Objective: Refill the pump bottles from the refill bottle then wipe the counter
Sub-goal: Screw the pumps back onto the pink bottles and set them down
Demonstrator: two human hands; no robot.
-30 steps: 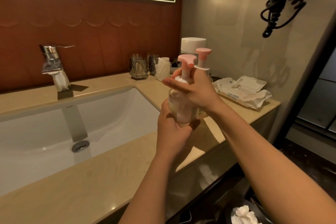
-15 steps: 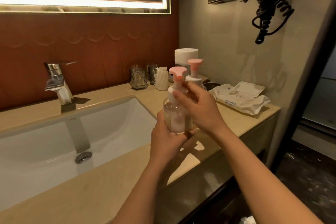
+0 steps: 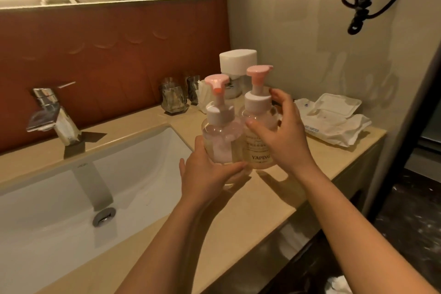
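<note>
Head view: the right bottle reads "YAPING"; the wipes pack shows "WATER". The left hand grips the left bottle round its base, fingers curled, above the counter beside the sink. The right hand wraps loosely round the right bottle, thumb in front, fingers spread behind. The 2 clear bottles touch, both with pink pumps.
</note>
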